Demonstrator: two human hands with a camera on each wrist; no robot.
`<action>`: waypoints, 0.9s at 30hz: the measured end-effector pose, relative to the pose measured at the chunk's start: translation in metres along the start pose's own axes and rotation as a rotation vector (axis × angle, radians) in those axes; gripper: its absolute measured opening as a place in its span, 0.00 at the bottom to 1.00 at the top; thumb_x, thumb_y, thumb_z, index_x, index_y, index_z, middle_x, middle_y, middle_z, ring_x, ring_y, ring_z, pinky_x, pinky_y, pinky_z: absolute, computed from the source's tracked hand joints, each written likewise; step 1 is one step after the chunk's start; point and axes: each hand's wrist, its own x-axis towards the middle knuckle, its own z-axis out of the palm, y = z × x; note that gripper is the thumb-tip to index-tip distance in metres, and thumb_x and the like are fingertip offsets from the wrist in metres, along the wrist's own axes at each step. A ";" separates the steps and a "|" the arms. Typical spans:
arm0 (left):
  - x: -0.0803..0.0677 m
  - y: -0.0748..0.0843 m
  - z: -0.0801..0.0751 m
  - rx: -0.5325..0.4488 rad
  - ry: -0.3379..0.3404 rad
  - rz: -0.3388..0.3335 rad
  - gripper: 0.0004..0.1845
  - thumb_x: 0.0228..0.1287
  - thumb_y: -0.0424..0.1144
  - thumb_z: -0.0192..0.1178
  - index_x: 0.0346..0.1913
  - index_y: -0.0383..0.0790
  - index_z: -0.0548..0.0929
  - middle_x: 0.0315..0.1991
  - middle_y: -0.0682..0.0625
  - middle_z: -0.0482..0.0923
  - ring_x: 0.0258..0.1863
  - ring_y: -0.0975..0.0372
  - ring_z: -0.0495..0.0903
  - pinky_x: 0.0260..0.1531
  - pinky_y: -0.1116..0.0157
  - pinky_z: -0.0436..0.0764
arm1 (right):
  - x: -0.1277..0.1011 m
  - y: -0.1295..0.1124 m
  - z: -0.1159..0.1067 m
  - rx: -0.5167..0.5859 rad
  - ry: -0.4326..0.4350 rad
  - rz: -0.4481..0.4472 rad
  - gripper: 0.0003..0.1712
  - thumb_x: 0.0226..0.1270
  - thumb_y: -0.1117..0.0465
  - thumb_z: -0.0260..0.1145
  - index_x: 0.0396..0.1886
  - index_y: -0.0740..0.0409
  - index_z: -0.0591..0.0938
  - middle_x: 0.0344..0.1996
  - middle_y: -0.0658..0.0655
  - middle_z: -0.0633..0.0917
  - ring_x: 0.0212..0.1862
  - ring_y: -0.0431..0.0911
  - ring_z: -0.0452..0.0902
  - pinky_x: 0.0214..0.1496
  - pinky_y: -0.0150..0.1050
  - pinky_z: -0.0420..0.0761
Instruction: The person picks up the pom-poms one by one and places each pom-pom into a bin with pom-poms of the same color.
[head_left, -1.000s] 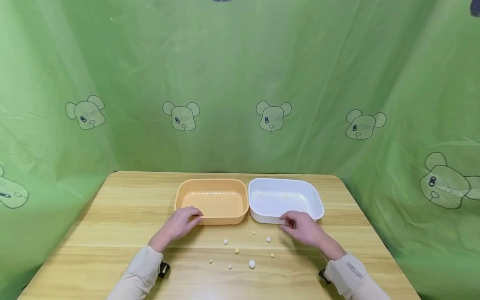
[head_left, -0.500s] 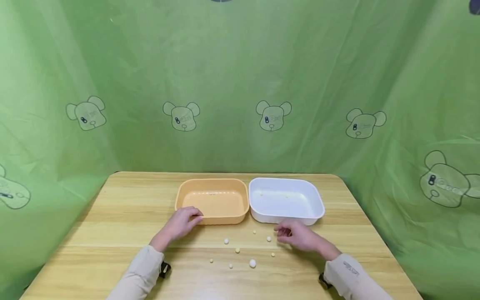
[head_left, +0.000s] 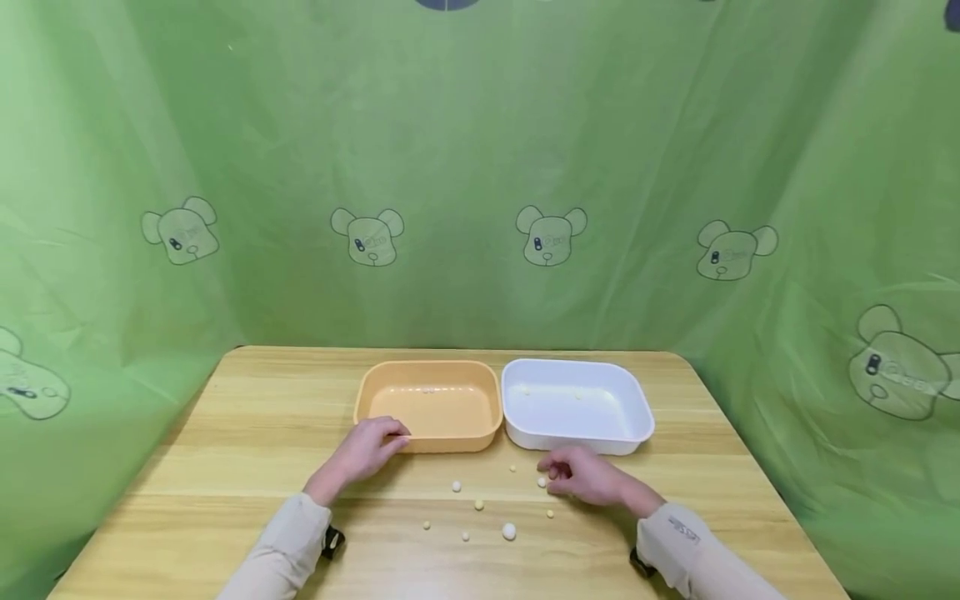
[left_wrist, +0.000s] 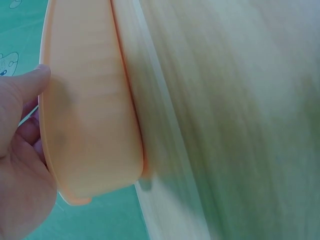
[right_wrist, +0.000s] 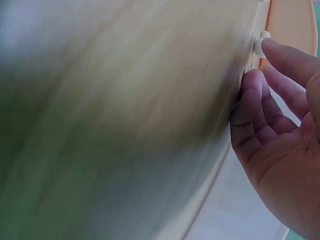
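A green cloth [head_left: 480, 167] hangs behind the table [head_left: 247, 417] and also closes both sides, so no real wall is visible. Pale outlines of bear heads [head_left: 551, 234] are printed on it in a row, with more on the side panels. The table is light wood with visible grain and rounded corners. The light is soft and even.

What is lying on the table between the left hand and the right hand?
In the head view, a small white bead lies between the left hand and the right hand, with a tinier one nearer the right hand.
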 end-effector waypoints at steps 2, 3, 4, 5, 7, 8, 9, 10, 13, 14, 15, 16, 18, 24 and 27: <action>0.000 0.001 0.001 -0.005 -0.002 -0.003 0.03 0.62 0.37 0.63 0.35 0.42 0.85 0.32 0.56 0.81 0.34 0.63 0.80 0.39 0.61 0.78 | 0.001 0.000 0.001 0.004 -0.007 -0.008 0.13 0.57 0.66 0.69 0.43 0.63 0.82 0.29 0.49 0.79 0.34 0.40 0.73 0.37 0.34 0.75; 0.000 0.001 0.001 -0.005 -0.005 -0.004 0.03 0.62 0.37 0.63 0.35 0.42 0.85 0.32 0.56 0.81 0.34 0.63 0.79 0.39 0.61 0.78 | 0.001 0.000 0.001 0.003 -0.010 -0.015 0.13 0.57 0.66 0.69 0.43 0.62 0.82 0.29 0.48 0.79 0.34 0.40 0.73 0.37 0.34 0.75; 0.000 0.001 0.001 -0.007 -0.006 -0.008 0.03 0.62 0.36 0.63 0.35 0.41 0.85 0.32 0.56 0.81 0.34 0.63 0.79 0.39 0.61 0.78 | 0.001 0.000 0.002 0.000 -0.014 -0.023 0.12 0.57 0.66 0.69 0.42 0.61 0.82 0.29 0.48 0.79 0.34 0.40 0.73 0.36 0.34 0.75; 0.000 0.001 0.002 -0.009 -0.006 -0.011 0.03 0.62 0.36 0.63 0.35 0.41 0.85 0.32 0.56 0.81 0.34 0.63 0.79 0.39 0.61 0.78 | 0.002 -0.001 0.002 -0.006 -0.017 -0.028 0.12 0.58 0.65 0.69 0.42 0.61 0.82 0.29 0.48 0.78 0.34 0.40 0.72 0.36 0.34 0.75; -0.001 0.002 0.002 -0.012 -0.005 -0.012 0.03 0.62 0.36 0.63 0.35 0.41 0.85 0.31 0.56 0.81 0.34 0.63 0.79 0.39 0.61 0.78 | 0.003 -0.001 0.002 -0.013 -0.025 -0.040 0.10 0.58 0.65 0.69 0.41 0.59 0.83 0.28 0.47 0.78 0.33 0.40 0.72 0.36 0.33 0.74; -0.001 0.002 0.002 -0.015 -0.006 -0.014 0.03 0.62 0.36 0.62 0.35 0.41 0.85 0.31 0.56 0.81 0.34 0.63 0.79 0.39 0.61 0.78 | 0.004 -0.001 0.003 -0.023 -0.028 -0.042 0.09 0.58 0.64 0.69 0.40 0.58 0.83 0.28 0.46 0.78 0.33 0.40 0.72 0.36 0.33 0.74; -0.001 0.001 0.002 -0.017 -0.008 -0.015 0.03 0.62 0.36 0.62 0.36 0.41 0.85 0.31 0.56 0.81 0.34 0.63 0.79 0.39 0.61 0.78 | 0.004 -0.002 0.003 -0.027 -0.032 -0.042 0.08 0.58 0.64 0.69 0.39 0.57 0.84 0.28 0.45 0.78 0.33 0.39 0.72 0.36 0.33 0.74; -0.001 0.001 0.001 -0.021 -0.010 -0.019 0.03 0.62 0.36 0.63 0.36 0.41 0.85 0.31 0.56 0.81 0.34 0.63 0.79 0.39 0.62 0.79 | 0.005 -0.002 0.003 -0.035 -0.034 -0.043 0.07 0.59 0.64 0.69 0.38 0.56 0.84 0.27 0.45 0.78 0.33 0.39 0.72 0.36 0.32 0.74; 0.000 0.001 0.001 -0.033 -0.016 -0.023 0.03 0.62 0.36 0.62 0.36 0.41 0.85 0.32 0.56 0.81 0.34 0.63 0.79 0.39 0.62 0.79 | 0.006 -0.003 0.004 -0.058 -0.037 -0.035 0.05 0.59 0.64 0.69 0.35 0.54 0.84 0.26 0.44 0.77 0.32 0.38 0.71 0.35 0.32 0.73; 0.000 0.000 0.000 -0.034 -0.021 -0.026 0.04 0.62 0.37 0.62 0.37 0.42 0.85 0.32 0.56 0.81 0.35 0.64 0.79 0.40 0.62 0.79 | 0.007 -0.003 0.004 -0.064 -0.038 -0.028 0.05 0.58 0.65 0.69 0.34 0.53 0.84 0.26 0.44 0.77 0.32 0.38 0.71 0.35 0.32 0.73; 0.000 0.000 0.000 -0.036 -0.023 -0.027 0.04 0.63 0.37 0.62 0.37 0.42 0.85 0.33 0.56 0.81 0.35 0.64 0.79 0.40 0.62 0.79 | 0.007 -0.004 0.004 -0.067 -0.038 -0.027 0.05 0.58 0.65 0.69 0.34 0.53 0.84 0.26 0.44 0.77 0.32 0.38 0.71 0.35 0.32 0.73; 0.000 0.000 0.000 -0.038 -0.023 -0.027 0.04 0.63 0.37 0.62 0.37 0.42 0.85 0.33 0.56 0.81 0.35 0.64 0.79 0.40 0.62 0.79 | 0.007 -0.004 0.004 -0.073 -0.037 -0.026 0.05 0.57 0.66 0.69 0.33 0.53 0.84 0.25 0.44 0.76 0.32 0.38 0.71 0.35 0.32 0.73; 0.000 -0.001 0.000 -0.040 -0.025 -0.025 0.04 0.63 0.37 0.62 0.37 0.42 0.85 0.33 0.56 0.81 0.35 0.64 0.79 0.40 0.62 0.78 | 0.007 -0.004 0.004 -0.078 -0.037 -0.022 0.05 0.56 0.67 0.69 0.32 0.54 0.83 0.25 0.44 0.76 0.32 0.38 0.71 0.35 0.32 0.73; -0.001 0.000 0.000 -0.050 -0.020 -0.033 0.04 0.63 0.37 0.62 0.37 0.42 0.84 0.33 0.56 0.81 0.36 0.63 0.79 0.41 0.62 0.78 | 0.007 -0.004 0.003 -0.078 -0.049 -0.004 0.06 0.55 0.68 0.69 0.30 0.53 0.82 0.25 0.44 0.77 0.31 0.37 0.71 0.33 0.31 0.74; 0.000 0.001 -0.001 -0.051 -0.025 -0.040 0.04 0.63 0.37 0.62 0.37 0.42 0.85 0.33 0.56 0.81 0.36 0.63 0.79 0.41 0.62 0.79 | 0.007 -0.006 0.001 -0.046 -0.071 0.020 0.06 0.57 0.68 0.68 0.31 0.53 0.82 0.25 0.45 0.78 0.31 0.37 0.71 0.34 0.32 0.74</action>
